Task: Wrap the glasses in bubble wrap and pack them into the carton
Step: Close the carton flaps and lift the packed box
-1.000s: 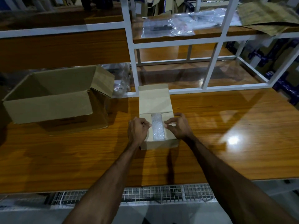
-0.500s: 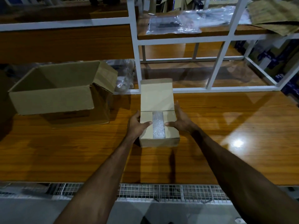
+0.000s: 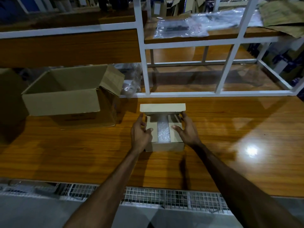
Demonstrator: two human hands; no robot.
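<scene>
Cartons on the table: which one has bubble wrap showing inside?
The small carton between the left hand and right hand; bubble wrap shows between its side flaps. The large carton at the left shows only bare cardboard.

dark print on large carton [image 3: 77, 118], too blurred to read

We see only a strip of bubble wrap [image 3: 163, 132] between the small box's [image 3: 164, 146] side flaps; whatever it covers is hidden. Left hand [image 3: 141, 132] covers the box's left wall, right hand [image 3: 185, 131] its right wall. The far fingers' ends are hard to make out. The big carton's [image 3: 65, 96] floor lies out of our sight behind its front wall. Plastic bags [image 3: 132, 79] beside it sit in shadow, contents unreadable. Upper shelf plastic [image 3: 181, 28] is blurred. The paper sheet [image 3: 283, 15] is cut off by the right edge.
</scene>
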